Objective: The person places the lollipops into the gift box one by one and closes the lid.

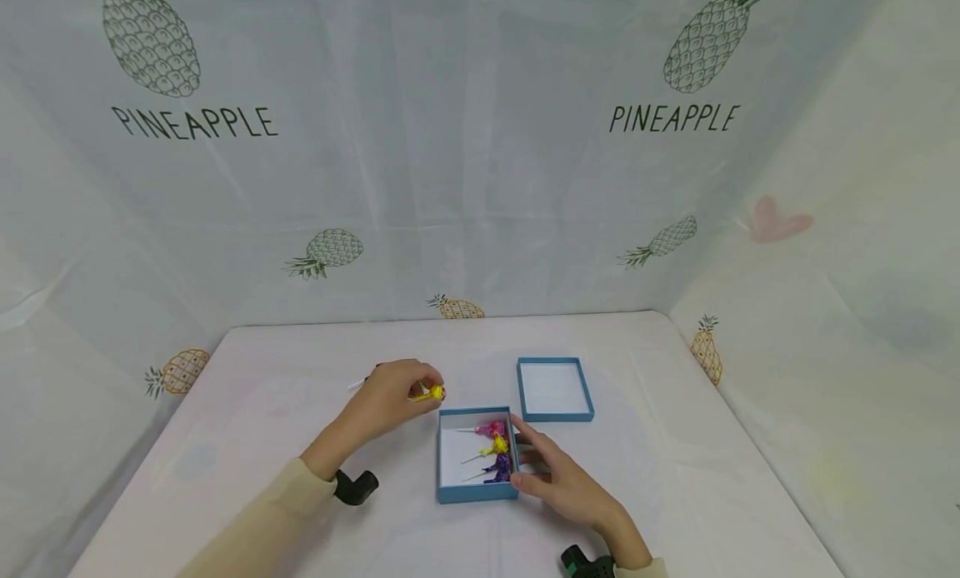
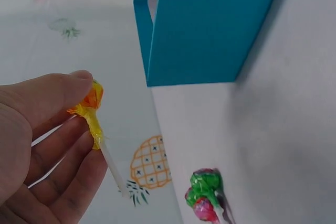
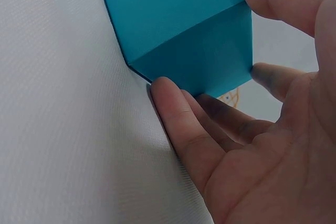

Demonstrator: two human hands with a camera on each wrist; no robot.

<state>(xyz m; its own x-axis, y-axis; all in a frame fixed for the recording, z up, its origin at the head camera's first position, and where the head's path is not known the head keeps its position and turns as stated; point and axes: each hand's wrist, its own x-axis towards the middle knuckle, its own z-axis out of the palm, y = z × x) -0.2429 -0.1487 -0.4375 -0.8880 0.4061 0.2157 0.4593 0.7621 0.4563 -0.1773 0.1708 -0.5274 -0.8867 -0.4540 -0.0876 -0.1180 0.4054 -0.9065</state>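
My left hand pinches a yellow-wrapped lollipop between thumb and fingers, its white stick angling down in the left wrist view. It is above the table, left of an open blue box. Inside the box, a pink lollipop, a yellow one and a purple one lie in a row, sticks to the left. My right hand holds the box's right wall, thumb at the near corner and index finger at the far one. In the right wrist view, other fingertips touch the side low down.
A blue-rimmed lid lies on the white table, behind and right of the box. A green and pink lollipop lies on the table, mostly behind my left hand in the head view. Pineapple-print curtains surround the table.
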